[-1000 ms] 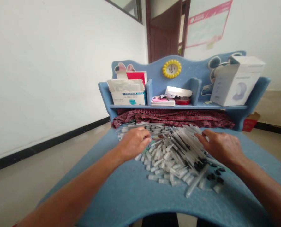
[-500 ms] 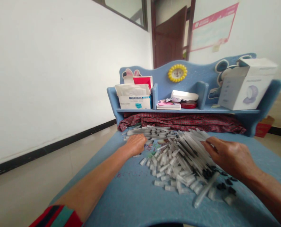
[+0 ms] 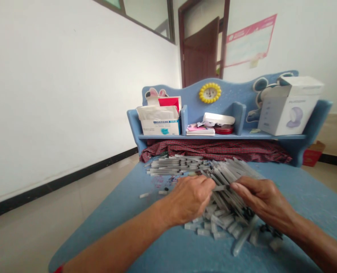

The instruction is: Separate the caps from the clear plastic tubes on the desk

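A slim translucent pen barrel with a dark spot near its right end spans the gap between my hands, over the pile. My left hand is closed around its left end, fingers curled. My right hand pinches the other end between thumb and fingers. Beneath and beyond them lies a heap of similar long barrels. Short translucent caps are scattered in front, partly hidden by my left hand. Small black plugs lie by my right wrist. Farther back on the left, pens with black bands lie in a row.
The blue table has a shelf at its back holding a mask box, papers, a red tin and a white carton. Checked cloth is tucked below the shelf. Two loose caps and a black plug lie left of the pile.
My left hand has come back from the rear-left row to meet my right hand over the pile. A pen barrel now shows between them. The view has shifted slightly.
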Available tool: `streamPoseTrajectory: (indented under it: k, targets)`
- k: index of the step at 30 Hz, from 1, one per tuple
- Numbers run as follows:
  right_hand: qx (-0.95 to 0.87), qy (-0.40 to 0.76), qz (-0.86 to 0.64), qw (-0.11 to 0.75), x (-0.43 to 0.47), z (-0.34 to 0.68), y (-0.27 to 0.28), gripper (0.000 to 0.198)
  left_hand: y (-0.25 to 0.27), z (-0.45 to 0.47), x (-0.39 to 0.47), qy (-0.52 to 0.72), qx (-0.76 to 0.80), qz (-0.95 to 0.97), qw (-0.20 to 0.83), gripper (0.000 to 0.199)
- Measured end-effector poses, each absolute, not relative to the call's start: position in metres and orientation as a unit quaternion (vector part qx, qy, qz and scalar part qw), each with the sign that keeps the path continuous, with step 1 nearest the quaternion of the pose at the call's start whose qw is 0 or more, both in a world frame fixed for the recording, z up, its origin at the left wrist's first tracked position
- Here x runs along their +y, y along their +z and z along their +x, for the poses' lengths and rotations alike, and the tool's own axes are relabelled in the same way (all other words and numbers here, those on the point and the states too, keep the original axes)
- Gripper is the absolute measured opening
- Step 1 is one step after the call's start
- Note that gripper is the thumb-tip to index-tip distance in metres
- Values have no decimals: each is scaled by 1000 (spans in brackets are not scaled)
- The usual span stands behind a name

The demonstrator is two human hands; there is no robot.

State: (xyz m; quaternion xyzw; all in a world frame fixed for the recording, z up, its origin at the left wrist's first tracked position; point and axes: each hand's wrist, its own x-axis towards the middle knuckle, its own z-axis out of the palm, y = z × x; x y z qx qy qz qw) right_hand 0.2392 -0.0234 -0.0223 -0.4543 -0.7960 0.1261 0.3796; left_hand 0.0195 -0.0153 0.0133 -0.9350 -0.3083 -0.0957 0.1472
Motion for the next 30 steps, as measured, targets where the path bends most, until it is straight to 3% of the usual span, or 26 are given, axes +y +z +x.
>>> streamPoseTrajectory:
  k: [4,9,20,25,30]
  targets:
    - [-762,234,-453,399,-25,239,-17,47,4,27,-19,-161,-254,-941,152,15]
    - [-754,322,-442,364,-25,237,-20,50,-4,25,-21,-204,-259,-932,151,16]
    - [-790,305,-435,306,-27,235,-21,35,-13,17,-28,-196,-281,-931,122,14]
    - [-803,240,-442,320,-28,235,-20,45,-12,16,-27,-194,-285,-931,119,14]
    - [-785,296,-424,340,-31,234,-16,34,-12,15,-26,-200,-280,-931,120,15]
